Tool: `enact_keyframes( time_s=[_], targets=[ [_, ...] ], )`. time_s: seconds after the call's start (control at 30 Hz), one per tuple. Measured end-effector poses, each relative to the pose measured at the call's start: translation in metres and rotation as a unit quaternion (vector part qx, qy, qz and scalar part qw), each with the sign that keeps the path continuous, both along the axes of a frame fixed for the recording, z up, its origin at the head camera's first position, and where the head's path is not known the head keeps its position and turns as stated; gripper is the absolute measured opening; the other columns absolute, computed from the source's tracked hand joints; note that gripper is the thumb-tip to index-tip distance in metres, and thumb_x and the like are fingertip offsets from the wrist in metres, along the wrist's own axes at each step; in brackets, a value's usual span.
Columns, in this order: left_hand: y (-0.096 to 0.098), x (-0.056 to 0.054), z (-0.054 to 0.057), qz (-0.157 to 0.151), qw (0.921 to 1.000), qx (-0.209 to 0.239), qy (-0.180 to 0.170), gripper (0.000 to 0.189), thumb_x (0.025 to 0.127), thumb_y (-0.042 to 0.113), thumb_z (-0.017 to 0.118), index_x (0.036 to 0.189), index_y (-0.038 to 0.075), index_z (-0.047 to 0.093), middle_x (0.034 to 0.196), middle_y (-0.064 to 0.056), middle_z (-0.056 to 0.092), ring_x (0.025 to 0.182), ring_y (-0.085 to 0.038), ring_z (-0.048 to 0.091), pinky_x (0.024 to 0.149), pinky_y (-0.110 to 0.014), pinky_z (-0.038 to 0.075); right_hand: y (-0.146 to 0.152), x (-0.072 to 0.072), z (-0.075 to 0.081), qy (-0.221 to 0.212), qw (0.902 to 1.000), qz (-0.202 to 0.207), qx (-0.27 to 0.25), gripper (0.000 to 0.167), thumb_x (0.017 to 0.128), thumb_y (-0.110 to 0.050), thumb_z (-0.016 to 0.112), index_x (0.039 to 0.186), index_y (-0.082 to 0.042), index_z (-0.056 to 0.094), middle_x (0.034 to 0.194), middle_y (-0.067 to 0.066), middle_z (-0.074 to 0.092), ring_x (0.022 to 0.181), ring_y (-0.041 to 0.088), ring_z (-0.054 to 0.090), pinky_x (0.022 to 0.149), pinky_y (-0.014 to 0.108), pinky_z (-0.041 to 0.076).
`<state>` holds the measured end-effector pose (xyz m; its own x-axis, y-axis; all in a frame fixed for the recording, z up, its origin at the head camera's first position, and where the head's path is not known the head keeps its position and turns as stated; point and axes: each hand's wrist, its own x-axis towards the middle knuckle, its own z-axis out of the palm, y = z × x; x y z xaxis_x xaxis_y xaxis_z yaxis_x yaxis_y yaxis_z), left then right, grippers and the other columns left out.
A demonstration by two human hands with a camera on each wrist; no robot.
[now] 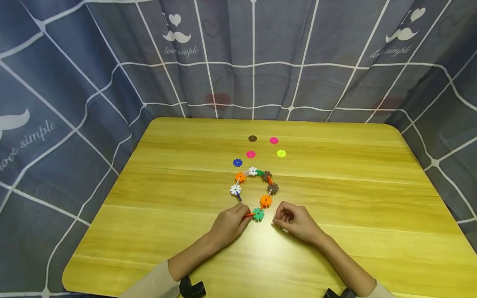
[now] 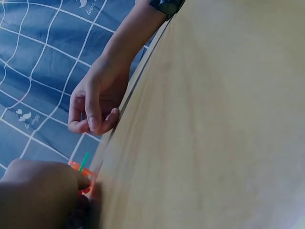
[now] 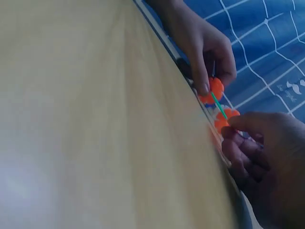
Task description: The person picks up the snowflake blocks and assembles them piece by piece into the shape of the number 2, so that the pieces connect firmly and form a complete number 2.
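Note:
A ring of linked plastic snowflake discs lies on the table, with white, orange, brown and green pieces. At its near side my left hand (image 1: 232, 223) pinches an orange disc (image 1: 249, 215), seen nearly edge-on. That disc joins a green disc (image 1: 258, 214), which faces up in the head view and shows as a thin edge in both wrist views. To the right of the green disc, my right hand (image 1: 296, 221) is held apart from it, fingers loosely curled with nothing in them. A dark blue disc (image 1: 239, 196) hangs off a white disc (image 1: 235, 189) near my left fingers.
Beyond the ring lie loose discs: blue (image 1: 237, 162), two pink, brown (image 1: 252, 138) and yellow-green (image 1: 281, 153). The wooden table (image 1: 354, 186) has rounded corners. A grid-patterned curtain (image 1: 231, 58) hangs behind it and along both sides.

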<state>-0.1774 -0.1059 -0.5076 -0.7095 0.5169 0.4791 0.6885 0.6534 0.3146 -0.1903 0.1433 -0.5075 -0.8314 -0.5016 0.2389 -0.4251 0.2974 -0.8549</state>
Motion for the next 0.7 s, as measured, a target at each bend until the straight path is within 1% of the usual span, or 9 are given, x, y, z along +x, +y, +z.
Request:
enact_keyframes(
  time_s=[0.13, 0.3, 0.4, 0.47, 0.5, 0.53, 0.57, 0.63, 0.7],
  targets=[
    [-0.002, -0.002, -0.004, 0.008, 0.9998, 0.016, 0.013, 0.006, 0.084, 0.016, 0.068, 0.085, 0.014, 0.062, 0.073, 0.007, 0.050, 0.054, 0.000, 0.040, 0.048, -0.013, 0.036, -0.002, 0.000, -0.007, 0.015, 0.9998, 0.015, 0.003, 0.014, 0.082, -0.013, 0.071, 0.083, -0.017, 0.058, 0.070, -0.009, 0.058, 0.056, 0.005, 0.050, 0.046, 0.021, 0.043],
    [-0.005, -0.002, -0.004, 0.001, 0.9995, 0.030, 0.014, 0.009, 0.081, 0.017, 0.069, 0.085, 0.014, 0.063, 0.075, 0.006, 0.054, 0.057, -0.001, 0.045, 0.050, -0.014, 0.040, -0.009, 0.003, -0.008, 0.001, 0.9998, -0.011, 0.017, 0.011, 0.082, -0.017, 0.071, 0.085, -0.020, 0.061, 0.071, -0.011, 0.059, 0.055, 0.005, 0.051, 0.046, 0.022, 0.043],
    [-0.006, -0.001, -0.004, -0.008, 0.9989, 0.041, 0.021, 0.008, 0.082, 0.015, 0.069, 0.084, 0.012, 0.062, 0.076, 0.005, 0.055, 0.058, -0.002, 0.047, 0.051, -0.014, 0.041, -0.017, 0.007, -0.003, -0.040, 0.9974, -0.052, 0.030, 0.008, 0.085, -0.023, 0.068, 0.090, -0.017, 0.066, 0.073, -0.010, 0.063, 0.057, 0.006, 0.055, 0.048, 0.023, 0.046],
    [-0.006, -0.001, -0.005, -0.019, 0.9981, 0.051, 0.030, 0.008, 0.082, 0.012, 0.069, 0.084, 0.011, 0.061, 0.076, 0.004, 0.055, 0.057, -0.001, 0.046, 0.050, -0.012, 0.039, -0.024, 0.010, 0.002, -0.114, 0.9921, -0.053, 0.005, 0.017, 0.088, -0.025, 0.064, 0.095, -0.010, 0.066, 0.076, -0.002, 0.066, 0.058, 0.011, 0.060, 0.051, 0.026, 0.050],
    [-0.006, -0.001, -0.006, -0.024, 0.9976, 0.056, 0.034, 0.008, 0.083, 0.011, 0.068, 0.084, 0.010, 0.061, 0.076, 0.004, 0.055, 0.057, -0.001, 0.046, 0.050, -0.011, 0.039, -0.027, 0.011, 0.004, -0.162, 0.9855, -0.046, -0.021, 0.022, 0.090, -0.025, 0.061, 0.098, -0.005, 0.066, 0.078, 0.003, 0.067, 0.060, 0.015, 0.062, 0.054, 0.029, 0.053],
    [-0.005, -0.001, -0.007, -0.030, 0.9970, 0.060, 0.037, 0.008, 0.083, 0.010, 0.068, 0.084, 0.010, 0.060, 0.076, 0.004, 0.055, 0.057, -0.001, 0.046, 0.050, -0.011, 0.039, -0.031, 0.012, 0.006, -0.212, 0.9752, -0.035, -0.051, 0.026, 0.092, -0.024, 0.059, 0.100, 0.000, 0.064, 0.080, 0.009, 0.067, 0.064, 0.019, 0.065, 0.057, 0.032, 0.054],
    [-0.005, 0.000, -0.008, -0.034, 0.9966, 0.064, 0.040, 0.008, 0.083, 0.010, 0.067, 0.085, 0.010, 0.059, 0.075, 0.005, 0.055, 0.057, -0.001, 0.046, 0.050, -0.010, 0.039, -0.034, 0.013, 0.007, -0.263, 0.9610, -0.023, -0.084, 0.030, 0.093, -0.023, 0.057, 0.102, 0.005, 0.061, 0.083, 0.014, 0.067, 0.067, 0.023, 0.066, 0.060, 0.035, 0.055],
    [-0.005, 0.000, -0.010, -0.041, 0.9959, 0.069, 0.041, 0.008, 0.084, 0.009, 0.066, 0.086, 0.010, 0.058, 0.075, 0.005, 0.055, 0.058, 0.000, 0.046, 0.051, -0.010, 0.039, -0.041, 0.014, 0.008, -0.354, 0.9240, 0.001, -0.146, 0.034, 0.094, -0.020, 0.055, 0.104, 0.013, 0.057, 0.089, 0.023, 0.065, 0.074, 0.030, 0.067, 0.068, 0.040, 0.054],
    [-0.005, 0.000, -0.011, -0.046, 0.9958, 0.070, 0.039, 0.007, 0.086, 0.009, 0.064, 0.087, 0.010, 0.057, 0.074, 0.006, 0.055, 0.059, 0.000, 0.046, 0.052, -0.011, 0.039, -0.048, 0.014, 0.008, -0.403, 0.8966, 0.011, -0.184, 0.035, 0.094, -0.018, 0.055, 0.104, 0.016, 0.055, 0.093, 0.025, 0.064, 0.080, 0.032, 0.067, 0.074, 0.041, 0.053]
  ],
)
